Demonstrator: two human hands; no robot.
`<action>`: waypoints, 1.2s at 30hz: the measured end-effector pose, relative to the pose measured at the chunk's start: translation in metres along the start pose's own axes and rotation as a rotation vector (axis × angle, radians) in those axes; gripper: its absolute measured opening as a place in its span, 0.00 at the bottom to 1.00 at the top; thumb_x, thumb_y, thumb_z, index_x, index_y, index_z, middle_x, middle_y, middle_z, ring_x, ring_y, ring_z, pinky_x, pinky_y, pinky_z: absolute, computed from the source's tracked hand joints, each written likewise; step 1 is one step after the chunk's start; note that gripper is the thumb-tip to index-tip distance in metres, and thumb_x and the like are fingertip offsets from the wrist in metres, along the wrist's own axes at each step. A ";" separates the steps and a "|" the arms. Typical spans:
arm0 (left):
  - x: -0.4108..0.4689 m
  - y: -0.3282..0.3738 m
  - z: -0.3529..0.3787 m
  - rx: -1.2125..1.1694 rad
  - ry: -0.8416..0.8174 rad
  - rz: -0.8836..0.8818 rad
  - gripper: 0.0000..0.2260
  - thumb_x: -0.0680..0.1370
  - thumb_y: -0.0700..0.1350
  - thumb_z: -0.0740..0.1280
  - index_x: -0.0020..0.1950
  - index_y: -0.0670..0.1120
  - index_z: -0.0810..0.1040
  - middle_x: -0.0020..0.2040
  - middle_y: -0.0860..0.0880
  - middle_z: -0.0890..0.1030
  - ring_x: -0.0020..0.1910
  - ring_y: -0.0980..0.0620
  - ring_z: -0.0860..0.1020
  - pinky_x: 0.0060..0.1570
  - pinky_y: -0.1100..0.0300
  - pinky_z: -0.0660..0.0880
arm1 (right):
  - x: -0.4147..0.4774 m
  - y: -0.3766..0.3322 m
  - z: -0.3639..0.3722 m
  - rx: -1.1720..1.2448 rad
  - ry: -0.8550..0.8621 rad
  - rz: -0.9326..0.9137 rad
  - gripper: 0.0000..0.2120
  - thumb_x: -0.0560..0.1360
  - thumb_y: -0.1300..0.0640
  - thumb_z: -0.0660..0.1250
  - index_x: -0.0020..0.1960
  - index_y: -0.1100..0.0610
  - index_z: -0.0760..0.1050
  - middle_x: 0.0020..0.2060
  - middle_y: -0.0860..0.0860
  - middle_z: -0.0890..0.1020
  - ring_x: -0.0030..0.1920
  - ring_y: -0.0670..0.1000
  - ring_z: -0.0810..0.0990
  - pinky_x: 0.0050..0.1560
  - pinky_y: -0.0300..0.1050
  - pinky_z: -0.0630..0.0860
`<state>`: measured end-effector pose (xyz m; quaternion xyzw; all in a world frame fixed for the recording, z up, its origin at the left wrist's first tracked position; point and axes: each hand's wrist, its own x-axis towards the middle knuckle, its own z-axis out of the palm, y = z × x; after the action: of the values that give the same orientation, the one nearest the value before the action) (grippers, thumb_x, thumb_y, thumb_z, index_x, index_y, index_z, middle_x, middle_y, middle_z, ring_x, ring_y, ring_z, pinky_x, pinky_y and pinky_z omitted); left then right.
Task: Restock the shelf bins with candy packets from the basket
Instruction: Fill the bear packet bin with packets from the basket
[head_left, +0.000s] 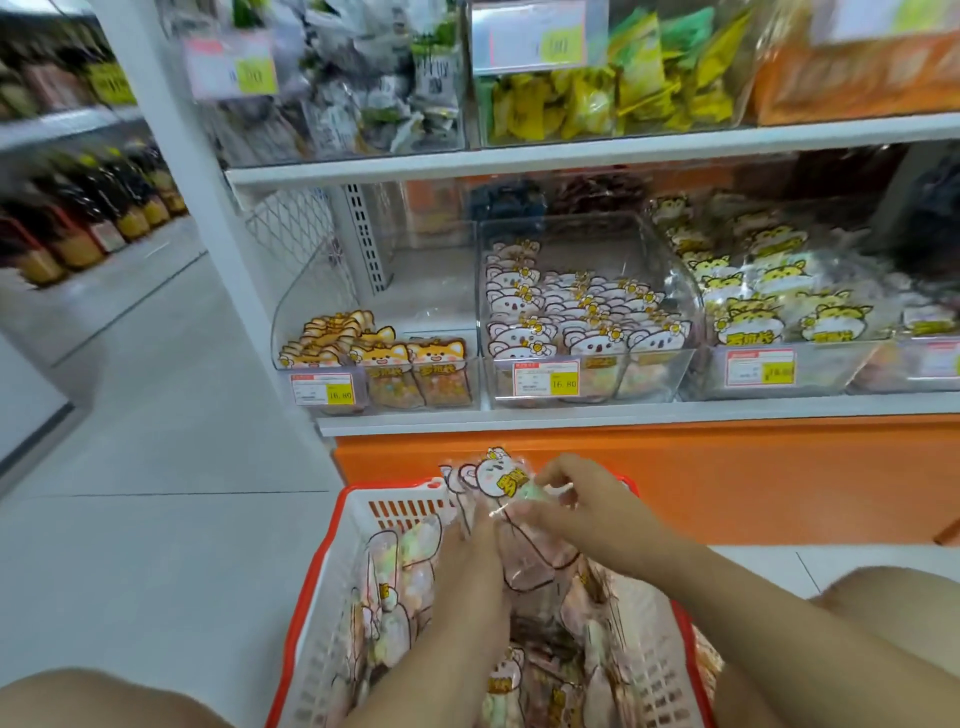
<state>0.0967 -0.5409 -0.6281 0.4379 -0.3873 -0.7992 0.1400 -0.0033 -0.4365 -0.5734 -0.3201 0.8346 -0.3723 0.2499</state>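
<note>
A red and white basket (363, 512) stands on the floor in front of me, filled with several candy packets. Both hands are over its far end. My left hand (475, 543) grips a bunch of pink bear-shaped packets (498, 475) from below. My right hand (582, 501) pinches the same bunch from the right. On the low shelf stand clear bins: a left bin (452, 384) with orange cat packets, a middle bin (587, 291) with pink bear packets, and a right bin (831, 366) with yellow tiger packets.
An orange base panel (727, 478) runs under the shelf, just behind the basket. An upper shelf (571, 150) holds bins of green and yellow packets. Bottles (78, 218) line a shelf at far left. Pale tiled floor (156, 467) spreads to the left. My knees frame the basket.
</note>
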 end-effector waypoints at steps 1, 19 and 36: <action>-0.005 0.007 0.003 -0.011 -0.001 0.025 0.34 0.72 0.66 0.68 0.71 0.47 0.72 0.63 0.39 0.80 0.59 0.36 0.81 0.52 0.34 0.79 | 0.001 -0.001 0.000 0.086 0.000 0.034 0.22 0.69 0.32 0.71 0.55 0.43 0.72 0.55 0.44 0.76 0.53 0.45 0.77 0.47 0.41 0.73; -0.059 0.059 0.041 0.416 -0.171 0.460 0.26 0.61 0.67 0.71 0.57 0.63 0.72 0.54 0.63 0.80 0.51 0.67 0.79 0.56 0.57 0.77 | -0.004 -0.001 -0.009 0.566 0.076 0.115 0.37 0.63 0.20 0.63 0.57 0.48 0.73 0.45 0.48 0.83 0.45 0.49 0.83 0.53 0.52 0.80; -0.059 0.072 0.029 0.610 -0.328 0.523 0.27 0.72 0.40 0.79 0.66 0.55 0.72 0.55 0.57 0.85 0.54 0.56 0.83 0.58 0.54 0.79 | -0.006 -0.003 0.001 1.043 -0.099 0.035 0.18 0.83 0.45 0.57 0.72 0.38 0.61 0.59 0.53 0.83 0.56 0.62 0.83 0.58 0.61 0.79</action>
<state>0.0985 -0.5408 -0.5305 0.2133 -0.7208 -0.6447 0.1387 0.0025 -0.4344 -0.5703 -0.1563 0.5306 -0.7186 0.4214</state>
